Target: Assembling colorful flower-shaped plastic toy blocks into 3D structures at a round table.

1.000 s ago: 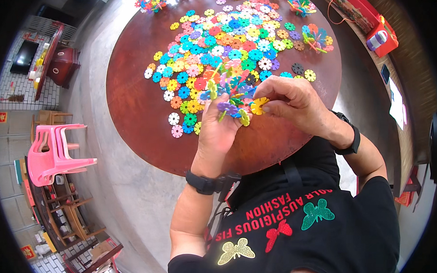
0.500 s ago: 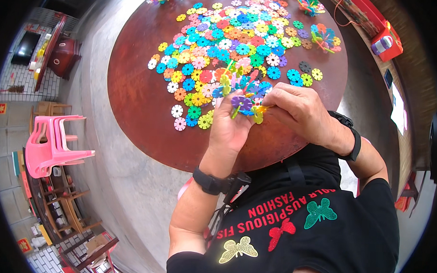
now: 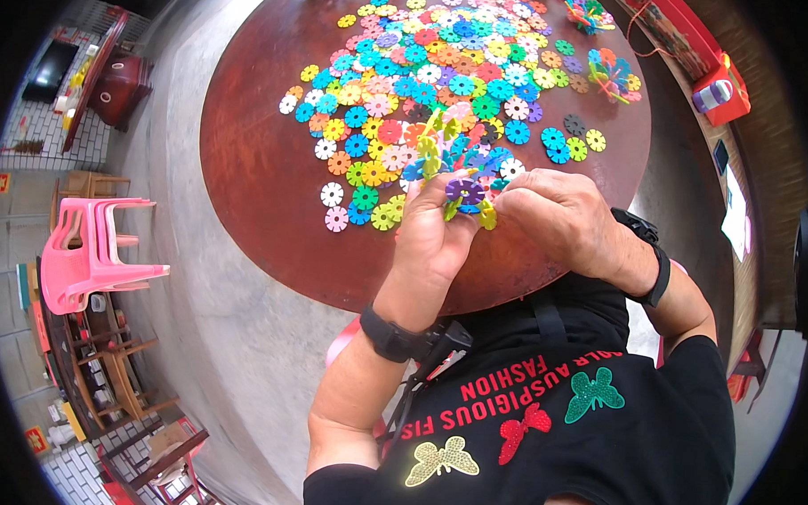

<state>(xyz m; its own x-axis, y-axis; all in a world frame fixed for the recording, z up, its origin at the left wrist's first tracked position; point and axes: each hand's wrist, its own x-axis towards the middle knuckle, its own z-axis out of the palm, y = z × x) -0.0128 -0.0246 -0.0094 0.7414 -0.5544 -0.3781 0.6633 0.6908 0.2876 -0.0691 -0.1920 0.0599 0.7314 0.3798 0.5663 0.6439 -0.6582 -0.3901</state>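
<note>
My left hand (image 3: 433, 240) grips a cluster of interlocking plastic flower discs (image 3: 464, 193) near the table's front edge. Purple, blue, yellow-green and red discs stick out of it at various angles, and its underside is hidden by my palm. At the cluster's right side my right hand (image 3: 561, 213) is closed in a pinch, its fingertips close against the discs. Whatever lies between those fingertips is covered by the fingers. Beyond both hands, many loose notched discs (image 3: 428, 73) in mixed colours lie spread over the round brown table (image 3: 255, 185).
Finished-looking disc clusters stand at the table's far right, one multicoloured cluster (image 3: 613, 75) near the rim and another cluster (image 3: 589, 11) behind it. Stacked pink plastic chairs (image 3: 88, 255) stand on the left. A red container (image 3: 723, 96) sits on a side surface at right.
My right fingertips have closed in by the cluster, and the orange-yellow piece seen at them before is now mostly hidden. The left hand keeps its grip. The whole view has shifted slightly.
</note>
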